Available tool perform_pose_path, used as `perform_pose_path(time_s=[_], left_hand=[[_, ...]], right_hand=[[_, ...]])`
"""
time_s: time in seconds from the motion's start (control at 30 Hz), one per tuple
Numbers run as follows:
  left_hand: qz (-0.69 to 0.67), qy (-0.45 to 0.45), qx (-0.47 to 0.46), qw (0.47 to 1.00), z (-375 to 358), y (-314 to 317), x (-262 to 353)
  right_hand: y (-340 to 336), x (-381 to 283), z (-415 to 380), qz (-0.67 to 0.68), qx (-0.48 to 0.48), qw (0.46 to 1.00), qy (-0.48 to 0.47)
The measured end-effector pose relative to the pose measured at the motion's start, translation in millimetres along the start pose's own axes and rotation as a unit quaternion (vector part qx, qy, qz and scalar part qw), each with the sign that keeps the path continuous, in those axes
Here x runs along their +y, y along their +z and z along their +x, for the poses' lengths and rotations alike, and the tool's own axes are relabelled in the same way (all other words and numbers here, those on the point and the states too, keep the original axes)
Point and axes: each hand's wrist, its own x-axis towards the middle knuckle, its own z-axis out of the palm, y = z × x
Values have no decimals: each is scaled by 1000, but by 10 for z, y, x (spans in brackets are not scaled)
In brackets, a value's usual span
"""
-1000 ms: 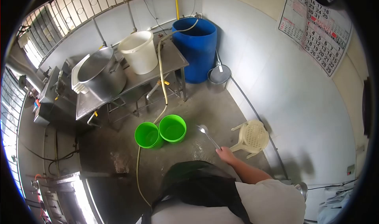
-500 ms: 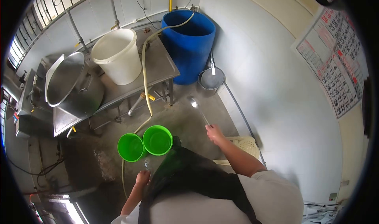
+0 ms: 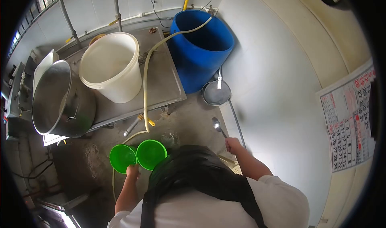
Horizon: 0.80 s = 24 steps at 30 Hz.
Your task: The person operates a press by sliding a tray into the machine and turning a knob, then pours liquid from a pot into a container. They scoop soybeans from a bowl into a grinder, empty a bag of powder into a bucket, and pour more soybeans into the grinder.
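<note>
My right hand (image 3: 232, 145) is closed round the handle of a long metal ladle (image 3: 217, 125), whose bowl points up and away over the floor. Low in front of me, my left hand (image 3: 133, 171) is at the near rim of the left green bucket (image 3: 120, 159); its fingers are too small and partly hidden to tell whether they grip the rim. Beside that bucket, touching it, stands a second green bucket (image 3: 151, 155). Both are open at the top, and a black apron (image 3: 189, 167) covers my front.
A metal table (image 3: 167, 75) bears a large white tub (image 3: 116, 75) and a big steel pot (image 3: 60, 107). A pale hose (image 3: 146, 83) runs from the blue barrel (image 3: 193, 63) to the floor. A pan-like strainer (image 3: 216, 93) stands by the wall, where a calendar (image 3: 350, 119) hangs.
The view has shifted closer to the table. My left hand has moved up to the left green bucket. My right hand still holds the ladle, now nearer the wall.
</note>
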Motion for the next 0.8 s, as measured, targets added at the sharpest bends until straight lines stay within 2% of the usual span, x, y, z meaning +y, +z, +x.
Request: perform_pose_path(time_s=[0.03, 0.13, 0.2, 0.23, 0.33, 0.4, 0.5, 0.57, 0.63, 0.7, 0.8], left_hand=[[2, 41, -5, 999, -46, 68, 245], [45, 213, 19, 976, 18, 347, 800], [36, 219, 41, 974, -489, 525, 1497], [43, 213, 43, 975, -742, 618, 1823], [-4, 253, 35, 967, -1277, 873, 2614], [-32, 257, -17, 966, -1407, 1049, 3016], [-17, 275, -39, 960, -1391, 1299, 3430], [11, 292, -23, 956, -1378, 1423, 3666], [70, 322, 0, 944, -1409, 1506, 3895], [65, 307, 23, 949, -1447, 1584, 4004], [82, 271, 49, 958, -1515, 1645, 3964]], right_hand=[[-20, -110, 152, 23, -24, 999, -23], [17, -601, 637, 55, 10, 998, 17], [-17, -906, 1077, 67, 4, 997, 36], [-60, -1045, 1299, 79, -18, 997, 12], [-61, -1613, 1861, 102, -8, 994, 49], [-102, -2059, 2241, 103, -9, 992, 67], [-110, -2633, 2899, 86, 2, 993, 86], [-146, -2872, 3560, 85, 73, 992, 56], [-187, -3302, 3623, 69, 75, 992, 68], [-190, -3604, 3793, 53, 78, 993, 77], [-318, -3768, 4078, 56, 129, 988, 63]])
